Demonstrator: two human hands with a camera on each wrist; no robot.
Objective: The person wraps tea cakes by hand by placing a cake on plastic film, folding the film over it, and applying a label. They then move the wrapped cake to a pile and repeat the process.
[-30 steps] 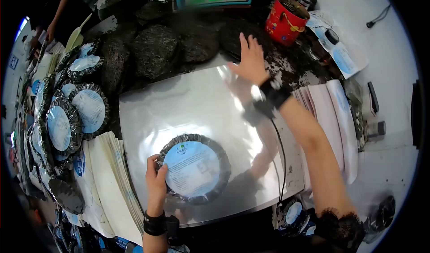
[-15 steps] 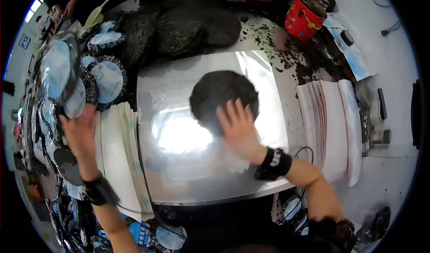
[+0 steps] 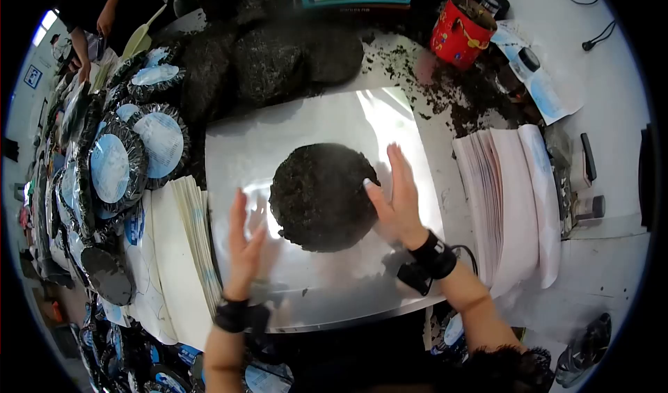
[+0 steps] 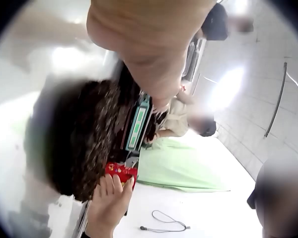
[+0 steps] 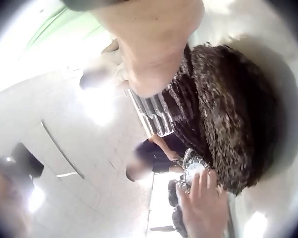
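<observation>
Both hands now flank dark cake [image 3: 321, 195]

One dark round cake [image 3: 321, 196] on the sheet, two hands, one red cup [image 3: 462, 31]

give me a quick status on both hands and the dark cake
Left hand open, just left of the dark cake. Right hand open, thumb at its right edge. Cake flat on clear film. Nothing on top.
</observation>
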